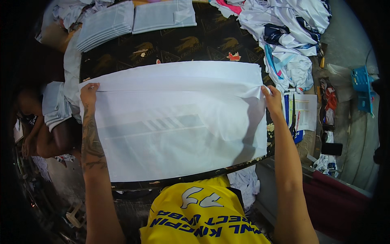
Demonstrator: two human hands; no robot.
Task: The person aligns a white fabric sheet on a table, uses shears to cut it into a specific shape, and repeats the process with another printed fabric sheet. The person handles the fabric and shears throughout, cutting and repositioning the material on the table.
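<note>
White sheet [178, 152], thin and soft enough to crease, lies spread over the middle of the dark table [191, 46], and we have hold of it at both ends. Our left hand [89, 92] is closed at the edge by the table's left side, thumb against curled fingers; our right hand [272, 99] pinches the opposite edge by the table's right side, where creases fan inward from the fingertips. No clear gap shows in either grip. The relation that matters is this: most of the sheet lies from our grips toward the table's near edge, with only a narrower strip beyond them toward the table's far side. A fold line runs between our two hands, roughly along the sheet's length. Of the two, our left hand looks nearer to a far corner, while our right holds a little farther down its side. The sheet's long axis runs from the table's left side to its right, so it lies crosswise before us, its near border just short of the table's near edge. We make out a grey striped band [170, 123] showing on it, aligned much the same way, its slanted end toward the table's right.
</note>
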